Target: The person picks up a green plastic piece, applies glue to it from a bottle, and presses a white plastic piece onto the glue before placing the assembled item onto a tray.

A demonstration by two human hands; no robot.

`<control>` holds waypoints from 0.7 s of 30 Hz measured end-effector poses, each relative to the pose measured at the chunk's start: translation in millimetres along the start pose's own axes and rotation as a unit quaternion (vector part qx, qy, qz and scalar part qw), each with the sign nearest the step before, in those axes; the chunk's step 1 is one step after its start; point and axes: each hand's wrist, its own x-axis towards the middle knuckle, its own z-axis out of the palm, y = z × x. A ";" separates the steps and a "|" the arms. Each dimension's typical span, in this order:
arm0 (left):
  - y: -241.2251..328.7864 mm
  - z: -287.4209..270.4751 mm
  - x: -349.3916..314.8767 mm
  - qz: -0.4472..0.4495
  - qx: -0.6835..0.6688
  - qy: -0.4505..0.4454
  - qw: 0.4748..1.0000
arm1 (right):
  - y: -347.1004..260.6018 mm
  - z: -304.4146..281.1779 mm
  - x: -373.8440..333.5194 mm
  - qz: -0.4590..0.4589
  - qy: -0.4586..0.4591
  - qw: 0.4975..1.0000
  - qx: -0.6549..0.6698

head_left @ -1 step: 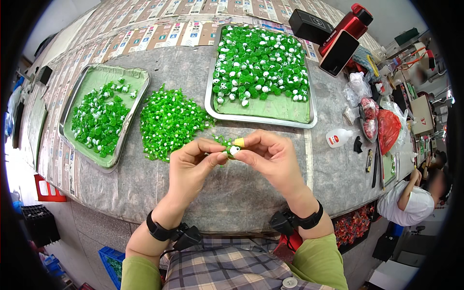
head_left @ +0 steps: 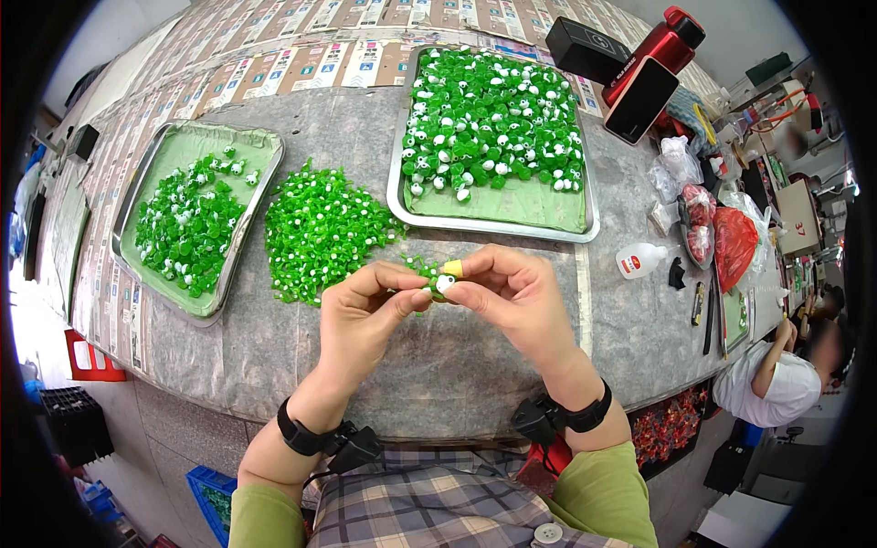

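Both hands meet over the table, just nearer than a loose heap of small green pieces with white spots (head_left: 329,228). Between their fingertips is a small green plastic figure with a white eyeball (head_left: 445,284). My left hand (head_left: 370,306) pinches its green part between thumb and forefinger. On the other side, my right hand (head_left: 512,292) pinches the white eyeball; a yellow cover sits on one fingertip. Fingers partly hide the figure. Beyond the hands, a large metal tray (head_left: 498,225) is filled with green figures with white eyeballs; a smaller tray (head_left: 245,239) at left holds more.
At the far right stand a red bottle (head_left: 665,46), a phone (head_left: 642,100) and a black box (head_left: 585,47). A white squeeze bottle (head_left: 641,260) and a red plastic bag (head_left: 734,245) lie at right. Another person (head_left: 772,379) sits beyond the table's right edge.
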 end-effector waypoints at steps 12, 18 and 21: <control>-0.7 -1.3 0.7 0.114 0.172 0.012 0.978 | 2.2 0.2 -2.0 0.006 -0.005 0.997 -0.076; 2.6 -2.8 3.0 0.099 0.196 -0.025 0.975 | 2.9 -6.8 2.8 0.033 -0.062 0.996 0.047; 6.8 -1.2 4.6 0.164 0.270 -0.034 0.948 | 2.9 -8.8 3.0 0.044 -0.062 0.997 0.032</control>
